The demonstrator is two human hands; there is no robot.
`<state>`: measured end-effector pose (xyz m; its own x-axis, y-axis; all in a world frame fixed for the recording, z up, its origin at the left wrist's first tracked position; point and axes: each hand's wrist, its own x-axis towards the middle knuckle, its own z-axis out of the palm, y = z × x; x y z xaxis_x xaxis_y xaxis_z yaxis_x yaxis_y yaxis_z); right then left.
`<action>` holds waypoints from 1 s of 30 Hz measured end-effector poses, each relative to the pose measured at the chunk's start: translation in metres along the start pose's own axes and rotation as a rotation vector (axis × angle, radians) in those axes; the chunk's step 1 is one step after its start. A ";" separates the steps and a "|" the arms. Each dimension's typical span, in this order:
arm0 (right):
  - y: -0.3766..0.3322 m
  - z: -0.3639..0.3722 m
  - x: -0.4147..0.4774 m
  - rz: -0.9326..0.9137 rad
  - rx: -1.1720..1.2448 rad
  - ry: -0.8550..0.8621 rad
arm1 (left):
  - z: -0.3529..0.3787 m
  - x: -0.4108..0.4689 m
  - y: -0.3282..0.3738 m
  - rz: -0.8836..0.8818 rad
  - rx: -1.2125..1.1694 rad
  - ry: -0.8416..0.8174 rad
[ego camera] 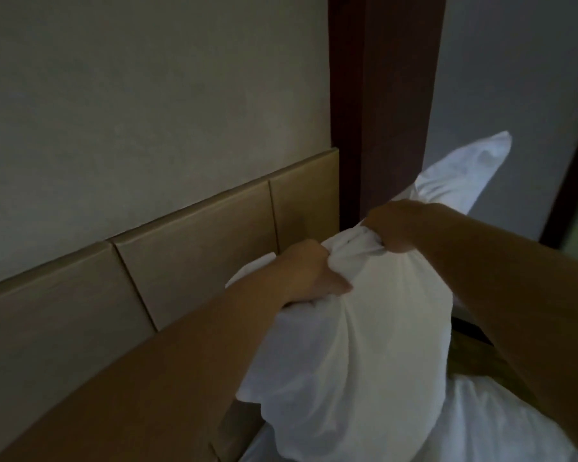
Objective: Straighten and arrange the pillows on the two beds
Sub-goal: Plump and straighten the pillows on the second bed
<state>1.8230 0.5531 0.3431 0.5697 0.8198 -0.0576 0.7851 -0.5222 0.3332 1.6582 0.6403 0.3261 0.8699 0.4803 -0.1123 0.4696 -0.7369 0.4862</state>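
A white pillow [351, 345] hangs in front of me, held up by its bunched top edge. My left hand [311, 271] grips the gathered fabric on the left of that edge. My right hand [397, 225] grips the fabric on the right, a little higher. One corner of the pillow case [474, 168] sticks out up and to the right behind my right hand. The pillow's lower end meets the white bedding [481, 425] at the bottom right.
A tan padded headboard [187, 248] of several panels runs along the grey wall [147, 95] on the left. A dark wooden post [384, 95] stands behind the pillow. More dark framing [568, 181] is at the right edge.
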 end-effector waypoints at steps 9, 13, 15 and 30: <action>-0.051 0.071 0.013 -0.118 -0.029 0.165 | 0.054 0.014 -0.063 -0.173 0.125 0.040; -0.058 0.053 0.023 -0.149 0.157 0.269 | 0.047 0.028 -0.071 -0.210 0.039 0.127; -0.064 0.047 0.027 -0.143 0.098 0.331 | 0.044 0.033 -0.072 -0.161 -0.010 0.199; -0.115 0.055 0.049 0.285 0.664 0.315 | 0.004 0.023 -0.099 -0.218 0.223 0.420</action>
<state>1.7738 0.6401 0.2499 0.7530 0.6095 0.2480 0.6566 -0.6717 -0.3430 1.6323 0.7227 0.2721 0.6345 0.7494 0.1891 0.6935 -0.6601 0.2888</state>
